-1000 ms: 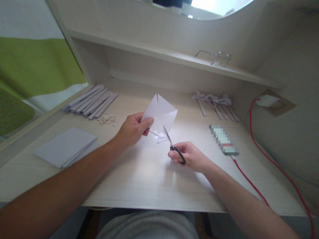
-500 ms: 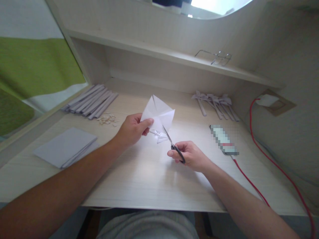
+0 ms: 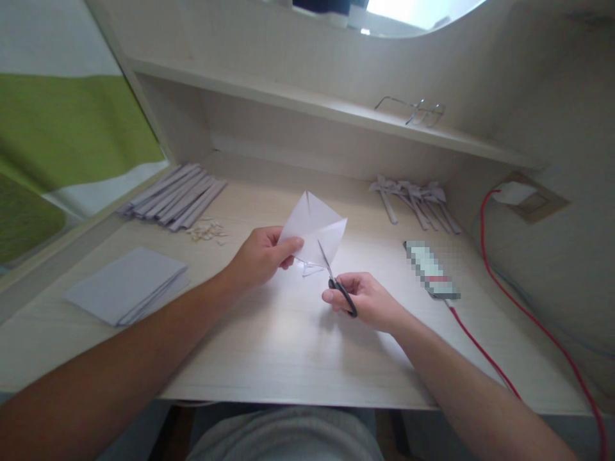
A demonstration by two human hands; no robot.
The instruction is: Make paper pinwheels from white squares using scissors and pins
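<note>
Above the desk (image 3: 288, 346), left fingers (image 3: 291, 245) pinch folded paper (image 3: 314, 227); right fingers (image 3: 336, 298) grip scissors (image 3: 336, 282) at its edge.

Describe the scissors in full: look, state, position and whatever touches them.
The scissors are small, with thin silvery metal blades and black looped handles. The right hand holds them by the handles above the desk, fingers through or around the loops. The blades point up and away from the person, tilted slightly left, and look nearly closed. Their tips reach the lower edge of the folded white paper that the left hand pinches; whether they are in the paper cannot be told.
</note>
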